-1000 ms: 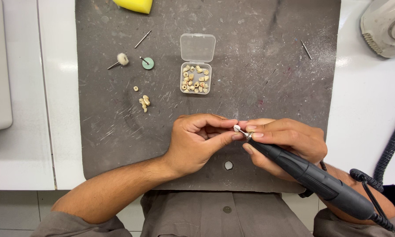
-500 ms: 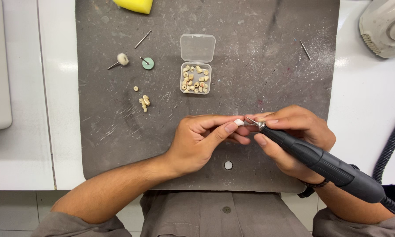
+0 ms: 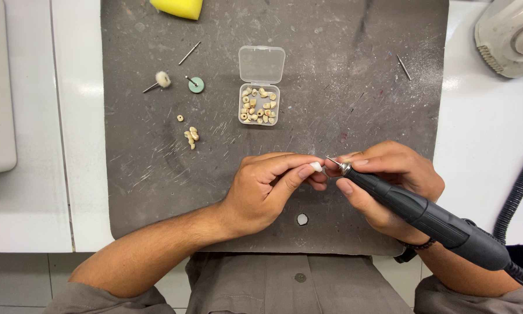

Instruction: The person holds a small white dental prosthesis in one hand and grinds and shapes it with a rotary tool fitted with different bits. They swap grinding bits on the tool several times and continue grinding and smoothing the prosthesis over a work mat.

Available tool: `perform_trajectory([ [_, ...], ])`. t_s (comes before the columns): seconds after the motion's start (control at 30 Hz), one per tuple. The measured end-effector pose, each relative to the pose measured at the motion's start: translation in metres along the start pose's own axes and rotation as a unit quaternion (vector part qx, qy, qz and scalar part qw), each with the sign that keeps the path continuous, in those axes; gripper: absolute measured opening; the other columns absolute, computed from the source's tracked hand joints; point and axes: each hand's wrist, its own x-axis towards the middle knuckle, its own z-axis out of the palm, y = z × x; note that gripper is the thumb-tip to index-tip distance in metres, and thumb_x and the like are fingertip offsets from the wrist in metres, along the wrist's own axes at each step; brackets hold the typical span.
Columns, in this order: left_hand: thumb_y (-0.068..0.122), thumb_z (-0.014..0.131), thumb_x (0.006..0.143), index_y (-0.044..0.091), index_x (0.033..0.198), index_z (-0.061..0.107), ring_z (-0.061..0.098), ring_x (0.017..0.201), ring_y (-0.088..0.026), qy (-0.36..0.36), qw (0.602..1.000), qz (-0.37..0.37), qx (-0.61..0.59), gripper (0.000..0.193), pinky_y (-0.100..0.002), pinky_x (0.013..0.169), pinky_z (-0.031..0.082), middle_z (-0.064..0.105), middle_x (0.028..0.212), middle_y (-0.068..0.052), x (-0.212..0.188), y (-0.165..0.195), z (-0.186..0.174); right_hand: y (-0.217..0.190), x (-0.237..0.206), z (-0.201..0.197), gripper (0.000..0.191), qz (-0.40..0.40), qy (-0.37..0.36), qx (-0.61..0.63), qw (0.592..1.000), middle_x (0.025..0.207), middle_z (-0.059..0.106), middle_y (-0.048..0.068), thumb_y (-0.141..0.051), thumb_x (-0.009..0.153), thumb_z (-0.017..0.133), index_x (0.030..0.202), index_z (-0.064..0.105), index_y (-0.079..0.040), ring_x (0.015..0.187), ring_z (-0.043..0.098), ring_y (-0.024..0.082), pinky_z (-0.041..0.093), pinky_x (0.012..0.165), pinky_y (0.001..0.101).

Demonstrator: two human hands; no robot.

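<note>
left hand (image 3: 261, 192) pinches one small white tooth (image 3: 316, 167) above the near mat (image 3: 156, 186). right hand (image 3: 389, 186) grips the black handpiece (image 3: 424, 216), bur at the tooth. advice: brace fingers together, light contact. count: one open box (image 3: 259, 104) of teeth, several loose teeth (image 3: 191, 136) left, three spare burs.

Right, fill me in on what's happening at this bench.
A person sits at a grey work mat. The left hand pinches a small white piece between thumb and fingertips. The right hand holds a black rotary handpiece like a pen, its thin tip right at the piece. Farther up the mat stand an open clear box of small tooth-coloured pieces, a few loose ones to its left, a green disc bit and a white fluffy bit.
</note>
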Motion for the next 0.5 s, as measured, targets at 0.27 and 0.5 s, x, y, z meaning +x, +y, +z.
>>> perform_trajectory([
  [0.27, 0.010, 0.056, 0.111, 0.000, 0.126, 0.070, 0.079, 0.101, -0.018, 0.007, 1.000, -0.004, -0.001, 0.023, -0.029, 0.090, 0.067, 0.078, 0.117, -0.013, 0.0000, -0.0010, 0.0012, 0.0004, -0.0007, -0.0023, 0.028, 0.003, -0.001, -0.021, 1.000, 0.108, 0.072, 0.018, 0.005, 0.092, 0.076, 0.115, 0.061, -0.001, 0.100, 0.078, 0.023, 0.067, 0.085, 0.0273],
  [0.5, 0.013, 0.058, 0.110, 0.000, 0.122, 0.073, 0.078, 0.096, -0.016, 0.010, 1.000, -0.020, 0.013, 0.023, -0.027, 0.088, 0.066, 0.080, 0.111, -0.010, 0.0002, -0.0011, 0.0003, 0.0005, 0.0001, -0.0004, 0.030, -0.008, -0.016, -0.035, 0.999, 0.108, 0.073, 0.018, 0.003, 0.089, 0.079, 0.113, 0.062, -0.002, 0.099, 0.078, 0.022, 0.066, 0.085, 0.0273],
])
